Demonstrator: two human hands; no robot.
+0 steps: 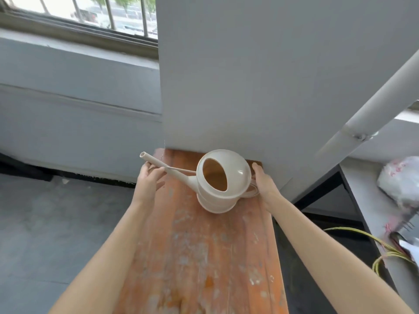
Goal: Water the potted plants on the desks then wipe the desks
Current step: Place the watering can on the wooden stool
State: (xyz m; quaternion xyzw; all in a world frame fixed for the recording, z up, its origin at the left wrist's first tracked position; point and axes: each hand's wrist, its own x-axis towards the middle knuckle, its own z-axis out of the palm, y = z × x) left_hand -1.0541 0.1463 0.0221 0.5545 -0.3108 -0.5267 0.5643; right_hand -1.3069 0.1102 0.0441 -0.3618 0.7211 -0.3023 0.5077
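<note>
Cream watering can held in both hands over an orange plank — centre of frame.

The can is tilted, its round fill opening turned toward the camera, its base just above or touching the plank; which of the two cannot be told. The left hand is curled around the long spout near its tip, left of centre. The right hand is closed on the loop handle at the can's right side, beside the grey pillar. The plank is worn and paint-flecked, running from bottom centre up to the pillar's foot. A barred window is seen at upper left, a slanting white pipe at right, and a crumpled bag with yellow cable on a ledge at the right edge — no potted plants in view.
</note>
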